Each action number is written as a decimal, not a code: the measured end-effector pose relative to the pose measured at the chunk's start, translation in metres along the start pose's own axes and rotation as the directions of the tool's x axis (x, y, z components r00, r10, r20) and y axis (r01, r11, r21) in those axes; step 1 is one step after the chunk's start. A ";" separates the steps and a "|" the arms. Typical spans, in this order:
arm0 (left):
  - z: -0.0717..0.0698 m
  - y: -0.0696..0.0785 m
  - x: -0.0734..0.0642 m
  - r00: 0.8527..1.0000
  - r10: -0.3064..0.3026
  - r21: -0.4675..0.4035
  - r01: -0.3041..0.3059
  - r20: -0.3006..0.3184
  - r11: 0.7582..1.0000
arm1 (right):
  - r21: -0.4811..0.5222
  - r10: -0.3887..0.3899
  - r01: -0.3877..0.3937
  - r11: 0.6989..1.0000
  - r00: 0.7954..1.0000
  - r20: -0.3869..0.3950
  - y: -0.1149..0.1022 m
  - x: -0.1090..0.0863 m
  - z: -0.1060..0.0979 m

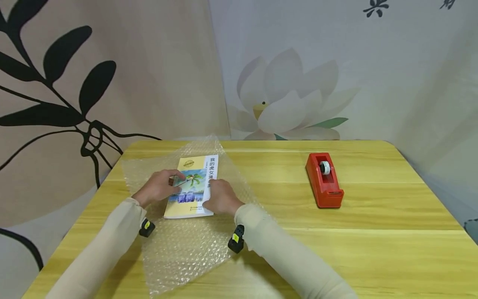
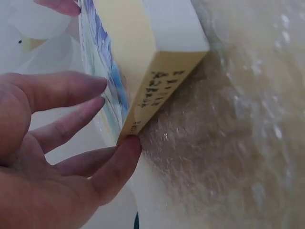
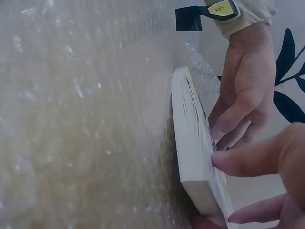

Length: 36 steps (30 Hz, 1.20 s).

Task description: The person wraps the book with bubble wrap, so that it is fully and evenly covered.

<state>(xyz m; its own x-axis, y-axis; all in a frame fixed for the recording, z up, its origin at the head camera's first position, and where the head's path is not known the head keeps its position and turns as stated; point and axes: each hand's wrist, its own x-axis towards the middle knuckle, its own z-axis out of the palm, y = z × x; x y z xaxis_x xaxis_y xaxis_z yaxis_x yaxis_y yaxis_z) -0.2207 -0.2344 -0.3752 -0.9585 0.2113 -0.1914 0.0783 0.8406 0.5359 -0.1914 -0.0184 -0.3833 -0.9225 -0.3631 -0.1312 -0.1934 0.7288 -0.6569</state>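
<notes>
Yellow wood-grain tabletop (image 1: 373,216) carries a sheet of bubble wrap (image 1: 183,253), and on it sits a book (image 1: 191,198), front cover up. At its spine, the left hand (image 1: 158,187) has thumb and fingers loosely parted, one fingertip touching; the right hand (image 1: 223,197) pinches the opposite edge, thumb on the cover.

A wooden table (image 1: 373,257) with yellowish grain and rounded far corners stands before a pale backdrop (image 1: 168,62), beige at left, greyish white at right. Large black leaves (image 1: 67,54) mark its left; a white flower (image 1: 281,112) shows beyond the table, dark written characters (image 1: 376,6) at upper right.
</notes>
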 end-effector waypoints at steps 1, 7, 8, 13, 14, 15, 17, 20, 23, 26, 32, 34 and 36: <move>0.000 0.000 0.000 1.000 0.003 -0.004 -0.003 0.007 1.000 | -0.017 0.002 -0.002 1.000 1.000 0.002 -0.001 0.000 0.000; 0.000 0.001 -0.001 0.998 0.019 -0.005 -0.019 0.055 1.000 | 0.014 0.014 -0.014 1.000 1.000 0.000 -0.002 -0.003 0.000; 0.000 0.001 -0.001 0.998 0.017 0.001 -0.017 0.054 1.000 | 0.020 0.011 -0.011 1.000 1.000 0.003 -0.002 -0.003 0.000; 0.001 0.002 -0.002 0.998 0.010 0.015 -0.011 0.063 1.000 | 0.004 0.001 -0.001 1.000 1.000 0.022 -0.002 -0.005 -0.002; 0.001 0.002 -0.002 0.998 0.009 0.017 -0.010 0.065 1.000 | -0.003 0.003 -0.003 1.000 1.000 0.026 -0.002 -0.006 -0.003; 0.001 0.002 -0.002 0.998 0.007 0.019 -0.008 0.068 1.000 | -0.010 0.006 -0.006 1.000 1.000 0.029 -0.002 -0.006 -0.003; 0.002 0.001 -0.001 0.998 0.003 0.018 -0.004 0.067 1.000 | -0.021 0.008 -0.007 1.000 0.999 0.033 -0.002 -0.007 -0.004; 0.003 0.001 -0.002 0.998 0.003 0.014 -0.004 0.062 1.000 | -0.052 -0.002 0.004 0.999 1.000 0.031 -0.004 -0.011 -0.007; 0.003 0.000 -0.002 0.998 0.013 0.009 -0.014 0.060 1.000 | -0.112 -0.034 0.036 0.993 0.999 0.019 -0.006 -0.016 -0.010; 0.003 -0.001 -0.003 0.998 0.021 0.014 -0.022 0.055 1.000 | -0.174 -0.080 0.082 0.981 0.997 0.015 -0.009 -0.024 -0.014; 0.002 -0.002 -0.002 0.999 0.013 0.028 -0.015 0.049 0.999 | -0.267 -0.195 0.205 0.942 0.979 0.065 -0.019 -0.044 -0.016; 0.002 -0.002 -0.002 0.999 0.018 0.030 -0.019 0.050 0.999 | -0.287 -0.219 0.239 0.928 0.970 0.101 -0.022 -0.052 -0.015; 0.002 -0.003 -0.002 0.998 0.028 0.031 -0.030 0.049 0.999 | -0.307 -0.237 0.272 0.912 0.960 0.146 -0.025 -0.060 -0.012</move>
<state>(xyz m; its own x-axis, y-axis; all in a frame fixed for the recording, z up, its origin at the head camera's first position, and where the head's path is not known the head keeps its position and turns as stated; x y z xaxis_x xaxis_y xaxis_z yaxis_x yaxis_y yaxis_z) -0.2182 -0.2360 -0.3780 -0.9413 0.2593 -0.2164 0.1155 0.8492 0.5153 -0.1351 -0.0074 -0.3500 -0.7915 -0.6061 -0.0784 -0.5297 0.7443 -0.4068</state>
